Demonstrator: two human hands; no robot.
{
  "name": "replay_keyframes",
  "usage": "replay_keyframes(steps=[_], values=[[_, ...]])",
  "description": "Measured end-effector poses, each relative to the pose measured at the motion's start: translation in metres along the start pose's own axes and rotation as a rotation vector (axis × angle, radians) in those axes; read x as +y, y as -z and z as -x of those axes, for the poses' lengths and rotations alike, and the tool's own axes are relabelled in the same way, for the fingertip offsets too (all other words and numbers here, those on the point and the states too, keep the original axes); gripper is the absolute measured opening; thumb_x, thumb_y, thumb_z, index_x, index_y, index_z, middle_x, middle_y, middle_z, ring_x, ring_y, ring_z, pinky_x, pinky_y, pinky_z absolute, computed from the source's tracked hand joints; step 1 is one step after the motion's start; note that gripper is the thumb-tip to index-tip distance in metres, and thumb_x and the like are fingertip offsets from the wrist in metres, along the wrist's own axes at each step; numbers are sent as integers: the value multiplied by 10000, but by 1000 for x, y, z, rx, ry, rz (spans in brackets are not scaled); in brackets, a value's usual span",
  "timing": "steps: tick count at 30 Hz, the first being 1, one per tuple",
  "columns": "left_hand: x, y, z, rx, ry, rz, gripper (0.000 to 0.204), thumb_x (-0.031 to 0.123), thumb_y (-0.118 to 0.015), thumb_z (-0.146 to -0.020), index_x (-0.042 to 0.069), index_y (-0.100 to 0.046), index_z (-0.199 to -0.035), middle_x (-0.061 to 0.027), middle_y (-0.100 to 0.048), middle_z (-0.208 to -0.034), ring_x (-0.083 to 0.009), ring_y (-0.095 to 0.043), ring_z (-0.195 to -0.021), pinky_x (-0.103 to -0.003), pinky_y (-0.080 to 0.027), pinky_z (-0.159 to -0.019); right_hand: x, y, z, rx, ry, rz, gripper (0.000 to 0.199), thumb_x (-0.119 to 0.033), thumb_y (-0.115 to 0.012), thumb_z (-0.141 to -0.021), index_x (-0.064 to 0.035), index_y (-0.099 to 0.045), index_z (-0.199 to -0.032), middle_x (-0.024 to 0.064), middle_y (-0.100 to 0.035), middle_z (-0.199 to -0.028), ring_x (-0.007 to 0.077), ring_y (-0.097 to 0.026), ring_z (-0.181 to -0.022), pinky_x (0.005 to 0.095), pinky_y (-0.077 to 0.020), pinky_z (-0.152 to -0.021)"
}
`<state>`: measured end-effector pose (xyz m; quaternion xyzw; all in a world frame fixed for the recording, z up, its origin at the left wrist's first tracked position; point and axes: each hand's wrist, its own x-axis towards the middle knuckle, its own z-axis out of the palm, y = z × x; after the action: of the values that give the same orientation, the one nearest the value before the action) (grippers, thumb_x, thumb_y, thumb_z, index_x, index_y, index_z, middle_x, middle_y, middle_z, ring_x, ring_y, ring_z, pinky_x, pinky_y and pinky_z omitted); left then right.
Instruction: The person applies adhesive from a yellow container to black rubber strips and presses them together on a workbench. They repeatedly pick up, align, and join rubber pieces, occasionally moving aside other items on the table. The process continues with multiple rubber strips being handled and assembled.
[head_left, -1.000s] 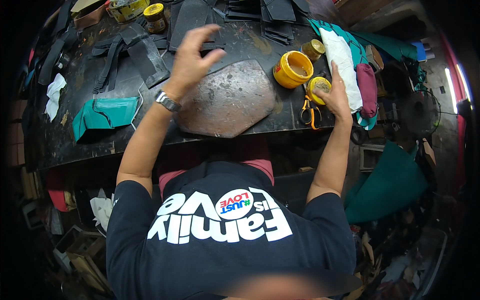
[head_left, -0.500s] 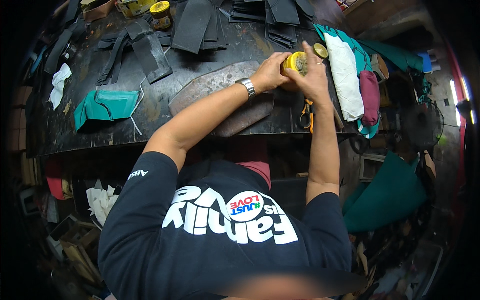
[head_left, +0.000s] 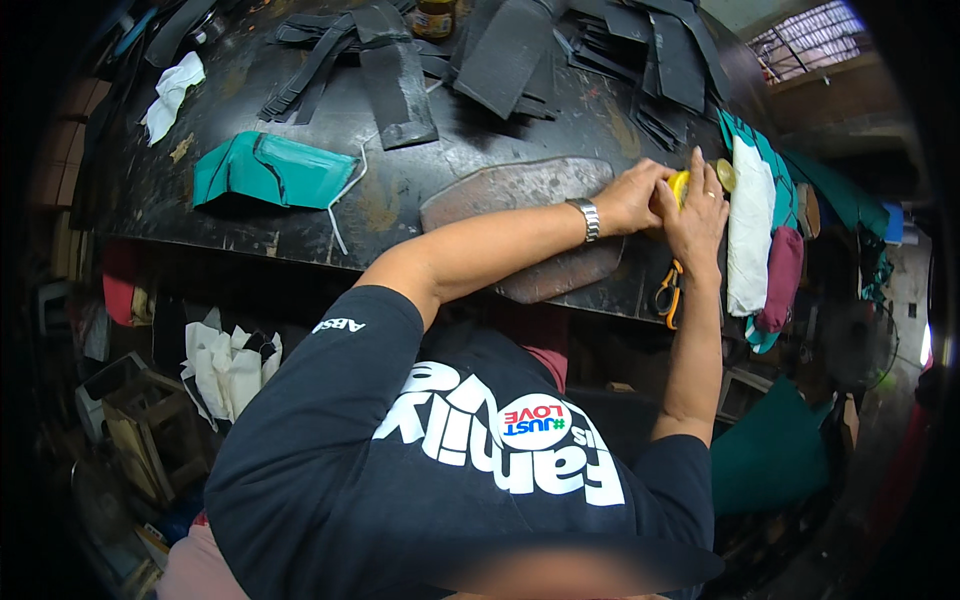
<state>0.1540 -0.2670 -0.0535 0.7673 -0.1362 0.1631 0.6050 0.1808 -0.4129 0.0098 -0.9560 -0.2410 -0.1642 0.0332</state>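
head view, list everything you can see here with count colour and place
round yellow tin: one, yellow, right side of the bench, between both hands
flat brown oval slab: one, rusty brown, bench middle, under the left forearm
dark worn workbench: one, black, across the upper picture
folded teal sheet: one, teal, bench left
black material strips: many, black, far side of the bench
orange-handled scissors: one, near edge, below the right hand
white cloth roll: one, white, right of the hands
maroon cloth roll: one, beside the white one
silver wristwatch: one, left wrist
left hand: on the tin
right hand: on the tin
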Motion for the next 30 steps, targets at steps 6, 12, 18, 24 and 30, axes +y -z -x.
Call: replay_keyframes(steps=[6, 12, 18, 24, 30], values=[[10, 34, 3, -204, 165, 197, 1093, 219, -890, -693, 80, -223, -1549, -196, -628, -1262, -400, -601, -1192, -430, -486, -1027, 19, 2, 6, -71, 15, -327, 956, -636, -495, -944, -105, -68, -1615, 171, -188, -1651, 353, -197, -1516, 636, -90, -1173], [36, 116, 8, -463, 139, 148, 573, 198, -793, -843, 49, -571, -1349, -132, -690, -1105, -250, -684, -1004, -344, -542, -916, -5, 29, -6, -150, -173, -350, 919, -614, -500, -959, -119, -87, -1615, 147, -141, -1671, 345, -130, -1540, 638, -18, -1174], [62, 228, 28, 80, 453, 339, 288, 102, -723, -903, 61, -679, -1184, -14, -652, -993, -59, -595, -894, -230, -512, -754, -87, 49, -81, 85, -223, -1041, 818, 23, -637, -869, -98, -236, -1571, 177, -569, -1260, 222, -582, -1136, 375, -444, -1034], [32, 269, 28, 341, 387, -195, 654, 127, -807, -808, 137, -512, -1392, -81, -571, -1233, -178, -592, -1077, -320, -508, -884, -189, -12, -131, -201, -481, -1328, 870, 30, -654, -828, -129, -224, -1567, 174, -650, -1089, 191, -655, -934, 310, -527, -840], [6, 275, 22, 191, 650, 329, 686, -6, -772, -827, 63, -458, -1432, -76, -629, -1100, -114, -635, -972, -243, -544, -850, -219, -35, -149, -88, -626, -1234, 887, 74, -633, -765, -117, -265, -1549, 109, -636, -953, 142, -619, -769, 277, -524, -686]])
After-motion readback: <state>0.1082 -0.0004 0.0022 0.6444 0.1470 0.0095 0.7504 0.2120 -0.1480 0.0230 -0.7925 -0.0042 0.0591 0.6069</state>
